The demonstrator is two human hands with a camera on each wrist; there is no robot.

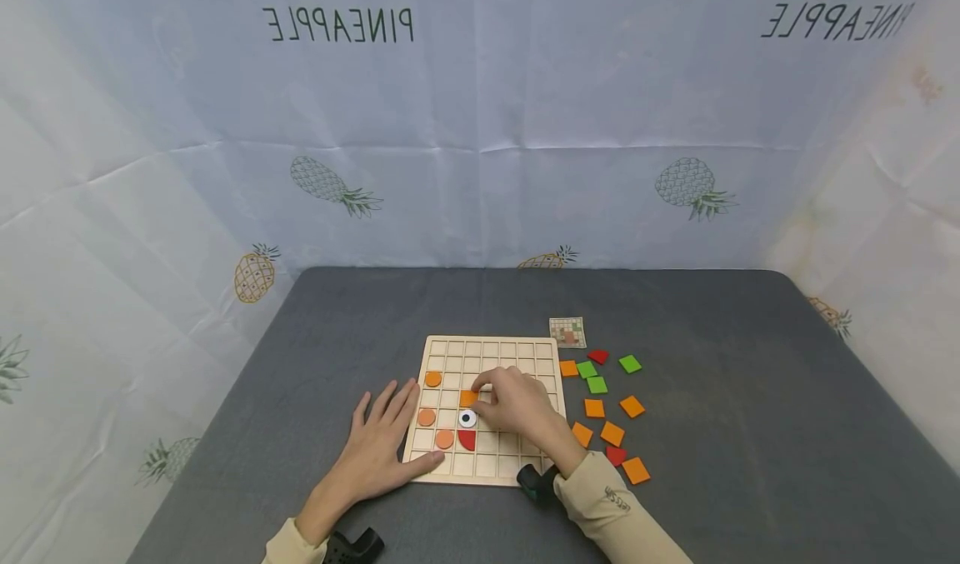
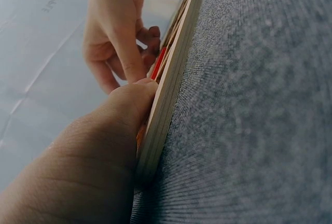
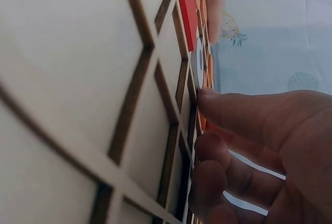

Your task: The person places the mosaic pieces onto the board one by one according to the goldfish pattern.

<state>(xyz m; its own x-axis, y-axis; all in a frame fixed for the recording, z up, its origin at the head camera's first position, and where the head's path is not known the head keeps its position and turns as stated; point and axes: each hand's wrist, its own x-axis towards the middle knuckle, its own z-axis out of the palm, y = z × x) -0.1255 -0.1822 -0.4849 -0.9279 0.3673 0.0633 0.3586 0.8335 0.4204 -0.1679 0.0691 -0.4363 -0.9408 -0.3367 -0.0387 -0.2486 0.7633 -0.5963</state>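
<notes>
A wooden grid board (image 1: 486, 466) lies on the dark table. My left hand (image 1: 378, 456) rests along its left side, fingers spread, with the thumb over the front left corner. My right hand (image 1: 516, 401) is over the middle of the board and pinches an orange square tile (image 1: 468, 398) at a cell between thumb and forefinger. Just in front of that tile are a white disc with a black dot (image 1: 467, 419) and a red quarter-round piece (image 1: 467, 441). Orange round pieces (image 1: 426, 416) sit in cells at the left. In the right wrist view, the thumb (image 3: 228, 109) partly hides the orange tile.
Loose orange tiles (image 1: 632, 406), green tiles (image 1: 630, 364) and red pieces (image 1: 597, 356) lie scattered right of the board. A small printed pattern card (image 1: 567, 332) lies beyond its far right corner. A pineapple-print curtain (image 1: 480, 206) hangs behind the table.
</notes>
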